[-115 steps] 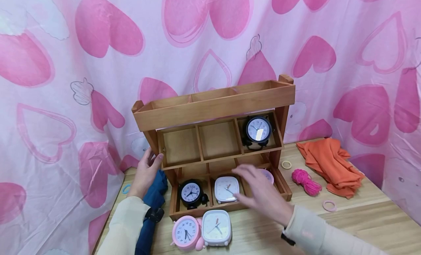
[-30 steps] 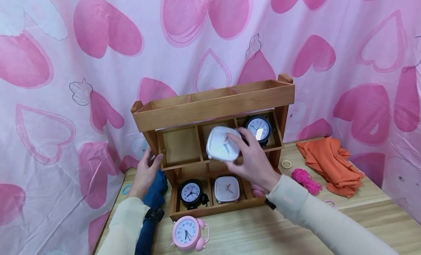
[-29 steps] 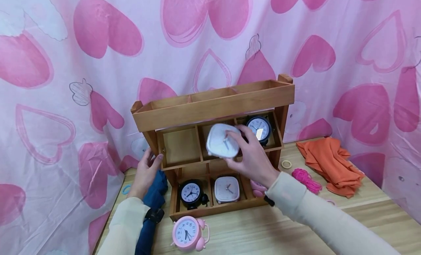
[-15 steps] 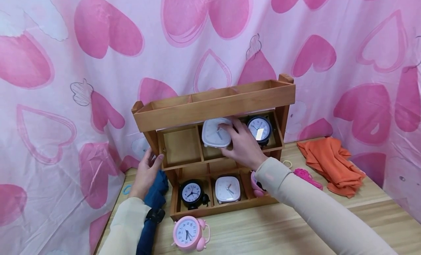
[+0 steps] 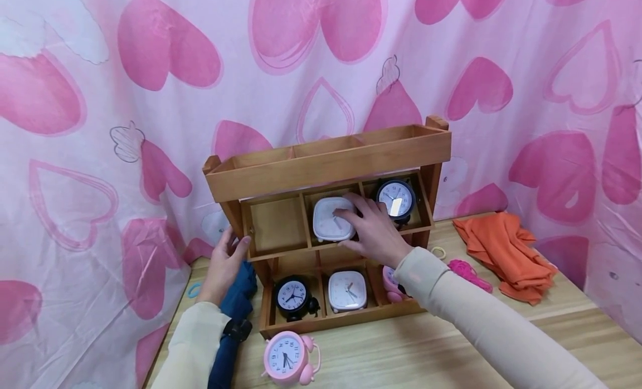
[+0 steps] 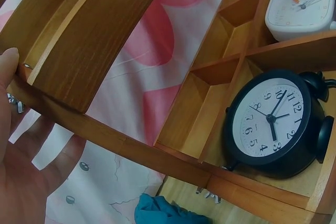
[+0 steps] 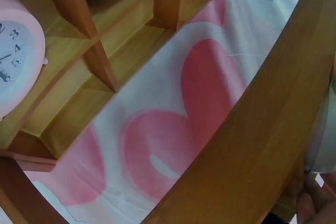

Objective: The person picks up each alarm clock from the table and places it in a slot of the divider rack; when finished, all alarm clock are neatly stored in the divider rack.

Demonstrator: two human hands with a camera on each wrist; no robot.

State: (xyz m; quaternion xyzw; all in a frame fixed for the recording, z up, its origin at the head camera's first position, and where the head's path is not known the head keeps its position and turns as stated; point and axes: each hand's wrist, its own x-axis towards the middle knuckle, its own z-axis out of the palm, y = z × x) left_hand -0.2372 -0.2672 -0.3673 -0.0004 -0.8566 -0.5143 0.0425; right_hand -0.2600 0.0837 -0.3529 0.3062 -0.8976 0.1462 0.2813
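Note:
A tiered wooden shelf (image 5: 328,169) with compartments stands on the table. My right hand (image 5: 376,227) grips a white square alarm clock (image 5: 327,224), which sits in the middle compartment of the middle tier. To its right in that tier is a black round alarm clock (image 5: 395,199). My left hand (image 5: 224,269) holds the shelf's left side; in the left wrist view its thumb (image 6: 7,66) lies at the front and fingers are behind the side post. The bottom tier has a black clock (image 5: 292,296), a white clock (image 5: 347,290) and a partly hidden pink clock (image 5: 391,282).
A pink twin-bell alarm clock (image 5: 285,356) is on the table in front of the shelf. Dark blue cloth (image 5: 238,294) lies under the left arm. To the right are orange cloth (image 5: 506,258), pink yarn (image 5: 467,275) and a yellow ring (image 5: 439,252). A heart-print curtain (image 5: 321,54) hangs behind.
My right hand has taken the white clock from the table and carried it up into the middle tier's central compartment, lowering it over the last half second. My left hand stays put.

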